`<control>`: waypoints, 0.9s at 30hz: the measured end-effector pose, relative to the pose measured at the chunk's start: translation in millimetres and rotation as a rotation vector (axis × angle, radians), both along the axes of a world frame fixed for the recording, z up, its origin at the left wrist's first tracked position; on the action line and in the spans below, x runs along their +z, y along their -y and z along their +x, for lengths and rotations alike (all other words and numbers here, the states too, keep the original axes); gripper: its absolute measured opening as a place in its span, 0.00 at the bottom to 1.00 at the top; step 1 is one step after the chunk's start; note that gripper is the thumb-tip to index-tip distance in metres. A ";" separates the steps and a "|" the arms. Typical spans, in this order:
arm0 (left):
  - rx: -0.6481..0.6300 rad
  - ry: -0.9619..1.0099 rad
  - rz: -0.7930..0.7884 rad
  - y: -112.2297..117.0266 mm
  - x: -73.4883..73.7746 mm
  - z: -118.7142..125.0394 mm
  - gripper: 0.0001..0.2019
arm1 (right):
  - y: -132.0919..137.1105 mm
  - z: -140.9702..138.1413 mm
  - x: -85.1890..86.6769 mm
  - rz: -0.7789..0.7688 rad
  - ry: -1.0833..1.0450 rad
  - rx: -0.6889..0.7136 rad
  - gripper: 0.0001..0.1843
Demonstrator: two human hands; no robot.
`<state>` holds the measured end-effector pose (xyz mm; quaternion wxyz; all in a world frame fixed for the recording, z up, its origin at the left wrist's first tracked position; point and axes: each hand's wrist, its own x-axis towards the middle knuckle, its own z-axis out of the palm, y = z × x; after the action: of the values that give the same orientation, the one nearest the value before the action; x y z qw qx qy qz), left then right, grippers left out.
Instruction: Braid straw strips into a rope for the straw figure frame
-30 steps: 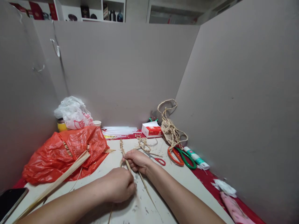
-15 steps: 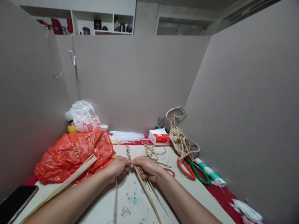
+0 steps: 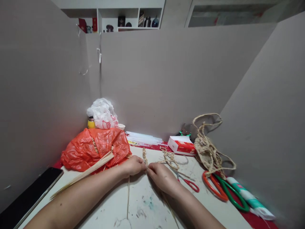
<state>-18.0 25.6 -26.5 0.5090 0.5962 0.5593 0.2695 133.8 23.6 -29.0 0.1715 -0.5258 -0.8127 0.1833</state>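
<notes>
Between my two hands is a short braid of straw-coloured fibre (image 3: 144, 154), its finished end pointing away from me on the white board (image 3: 143, 208). My left hand (image 3: 135, 166) pinches the braid from the left, and one loose strand (image 3: 128, 197) hangs below it. Close against it, my right hand (image 3: 160, 175) is closed on the strands at the braid's near end. More strands (image 3: 170, 208) trail out under my right wrist. The fingertips of both hands partly hide the working point. Red-handled scissors (image 3: 190, 184) lie just right of my right hand.
On the left are an orange plastic bag (image 3: 78, 149), a bundle of straw strips (image 3: 95, 165) and a phone (image 3: 35, 194). To the right lie coiled braided rope (image 3: 207, 152), large orange and green handles (image 3: 232, 192) and a green-white roll (image 3: 252, 198). A red-white box (image 3: 183, 146) stands behind.
The view has swung left, so everything appears further right. My right hand has turned more palm-down over the strands, and the long strands that fanned out below it are now mostly covered.
</notes>
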 end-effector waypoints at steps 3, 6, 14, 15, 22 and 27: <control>0.052 0.000 -0.007 1.4 -1.5 2.2 0.08 | 3.9 2.1 0.8 0.002 0.065 0.034 0.14; 0.097 -0.005 -0.020 0.7 -3.4 4.4 0.07 | -1.9 7.5 -2.6 -0.021 0.097 0.020 0.14; 0.079 0.106 -0.065 3.4 1.5 1.8 0.07 | 13.3 -10.3 8.1 -0.496 -0.370 -0.074 0.12; 0.056 0.129 -0.075 3.0 1.8 0.5 0.07 | 17.6 -15.8 9.5 -0.599 -0.450 -0.099 0.12; 0.004 0.306 -0.105 1.2 1.1 -1.2 0.11 | 30.1 -25.7 1.7 -0.523 -0.402 -0.094 0.11; -0.053 0.366 -0.118 1.4 3.2 -5.1 0.08 | 33.3 -11.1 28.3 -0.587 -0.313 0.129 0.12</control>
<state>-23.1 24.2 -23.3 0.6435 0.5208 0.4561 0.3266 122.7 -9.7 -0.7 0.1236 -0.4659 -0.7206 0.4984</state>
